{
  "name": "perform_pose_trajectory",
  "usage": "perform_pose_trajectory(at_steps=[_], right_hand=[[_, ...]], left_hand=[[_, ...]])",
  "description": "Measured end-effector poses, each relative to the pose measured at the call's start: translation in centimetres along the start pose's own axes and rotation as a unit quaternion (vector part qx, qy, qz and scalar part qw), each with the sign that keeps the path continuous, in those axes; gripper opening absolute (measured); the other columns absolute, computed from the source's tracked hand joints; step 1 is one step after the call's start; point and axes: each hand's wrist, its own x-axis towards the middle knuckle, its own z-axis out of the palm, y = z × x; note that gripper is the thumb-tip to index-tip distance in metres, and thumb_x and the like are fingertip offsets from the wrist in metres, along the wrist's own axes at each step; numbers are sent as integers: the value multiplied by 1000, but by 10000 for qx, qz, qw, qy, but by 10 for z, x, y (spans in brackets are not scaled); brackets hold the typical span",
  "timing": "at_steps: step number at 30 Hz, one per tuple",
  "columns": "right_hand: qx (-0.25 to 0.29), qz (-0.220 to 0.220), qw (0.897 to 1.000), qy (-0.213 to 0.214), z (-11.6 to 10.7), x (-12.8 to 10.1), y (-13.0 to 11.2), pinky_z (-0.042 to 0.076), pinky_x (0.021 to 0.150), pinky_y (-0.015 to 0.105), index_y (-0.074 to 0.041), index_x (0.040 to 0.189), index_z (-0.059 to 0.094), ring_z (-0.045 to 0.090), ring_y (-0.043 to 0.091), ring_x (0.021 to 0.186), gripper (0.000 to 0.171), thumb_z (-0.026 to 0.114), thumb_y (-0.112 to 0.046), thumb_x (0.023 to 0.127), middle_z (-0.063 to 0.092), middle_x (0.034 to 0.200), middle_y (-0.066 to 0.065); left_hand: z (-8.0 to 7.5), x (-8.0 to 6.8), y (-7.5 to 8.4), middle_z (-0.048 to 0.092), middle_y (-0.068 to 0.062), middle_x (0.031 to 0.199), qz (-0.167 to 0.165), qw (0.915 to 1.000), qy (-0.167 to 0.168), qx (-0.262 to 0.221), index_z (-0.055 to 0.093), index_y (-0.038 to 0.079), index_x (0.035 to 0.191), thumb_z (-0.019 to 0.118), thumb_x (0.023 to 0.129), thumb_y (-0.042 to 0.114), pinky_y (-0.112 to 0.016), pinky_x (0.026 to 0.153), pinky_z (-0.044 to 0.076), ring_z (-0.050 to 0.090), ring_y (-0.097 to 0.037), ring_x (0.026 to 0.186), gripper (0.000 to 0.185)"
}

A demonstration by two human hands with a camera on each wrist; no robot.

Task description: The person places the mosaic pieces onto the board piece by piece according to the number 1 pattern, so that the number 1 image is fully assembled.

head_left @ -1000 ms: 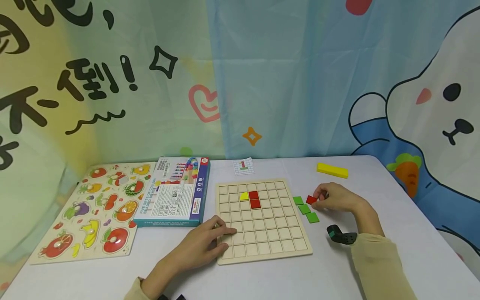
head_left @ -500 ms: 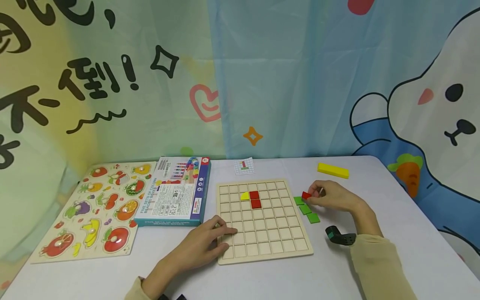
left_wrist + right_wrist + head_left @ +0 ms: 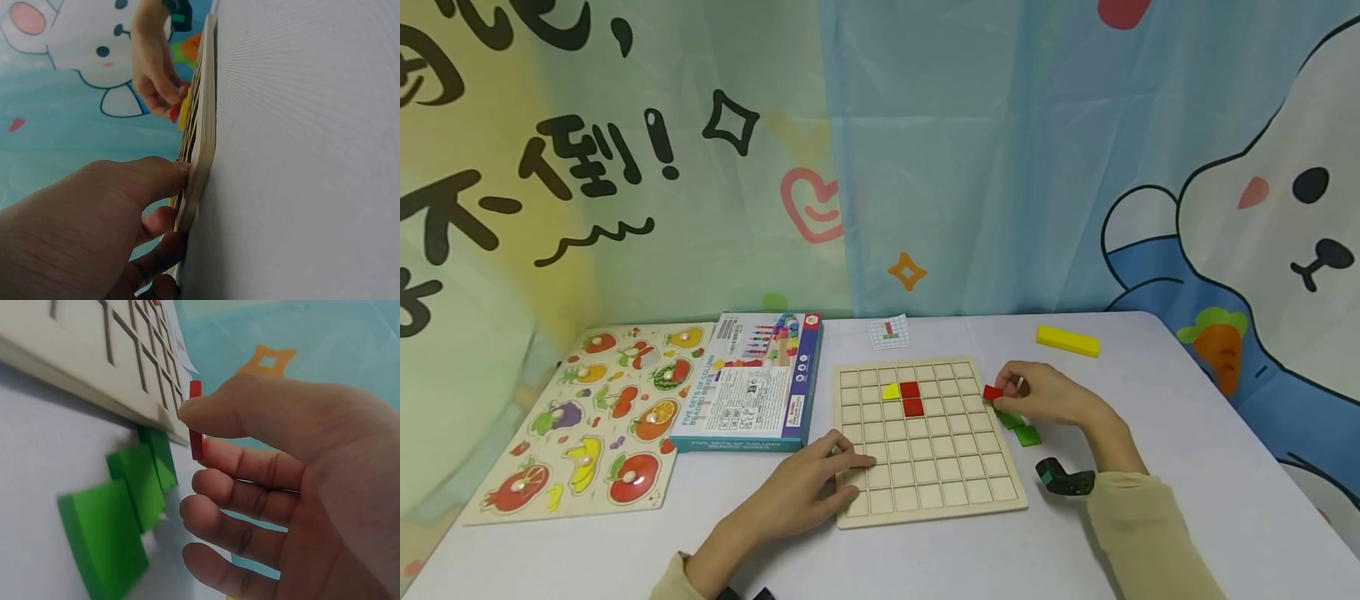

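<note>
**Red tile pinched at the board's right edge**

I see my right hand (image 3: 1048,396) pinching a red square tile (image 3: 992,392) between thumb and forefinger, lifted off the table and hanging just over the right edge of the wooden grid board (image 3: 928,492). In the right wrist view the red square tile (image 3: 196,419) stands on edge, its flat faces turned sideways and its longer visible side running up and down. Below it three green tiles (image 3: 1019,426) lie flat on the white table (image 3: 1150,392), overlapping near the board's rim, so room there is tight. To the right of the hand the table is open as far as the yellow block (image 3: 1067,341) near the back.

My left hand (image 3: 808,492) lies with spread fingers on the board's near left corner, pressing it down. On the board, two red tiles (image 3: 912,398) and a yellow piece (image 3: 890,392) fill cells in the upper middle; the remaining cells are free.
</note>
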Motion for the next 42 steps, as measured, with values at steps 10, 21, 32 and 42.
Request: perform_pose_trajectory(at_steps=[10, 21, 32, 42], right_hand=[[-95, -369, 9993, 45, 12, 5, -16, 41, 56, 23, -8, 95, 58, 48, 14, 67, 21, 69, -20, 83, 53, 83, 2], [-190, -757, 9968, 171, 28, 12, -29, 37, 53, 21, -11, 97, 58, 45, 8, 61, 21, 70, -21, 84, 51, 76, -3], [-273, -993, 9947, 51, 38, 15, -42, 38, 58, 21, -15, 96, 60, 45, 6, 62, 21, 72, -25, 83, 50, 71, -7], [-487, -1121, 9925, -80, 48, 16, -54, 39, 60, 21, -17, 96, 59, 46, 5, 64, 20, 71, -27, 83, 49, 71, -8]], left_hand=[[0, 0, 0, 48, 12, 110, 18, 10000, 10, 25, 60, 26, 126, 63, 90, 30, -16, 70, 40, 46, 0, 79, 37], [0, 0, 0, 48, 12, 110, 6, 10000, 15, 15, 60, 27, 126, 64, 90, 29, -16, 70, 40, 46, 0, 78, 36], [1, 0, -2, 48, 12, 109, 81, 9999, 73, 0, 61, 27, 125, 64, 90, 28, -16, 69, 40, 45, 0, 77, 36], [1, 0, -2, 48, 11, 108, 78, 9999, 57, -62, 61, 27, 125, 64, 89, 28, -15, 68, 39, 46, 0, 77, 36]])
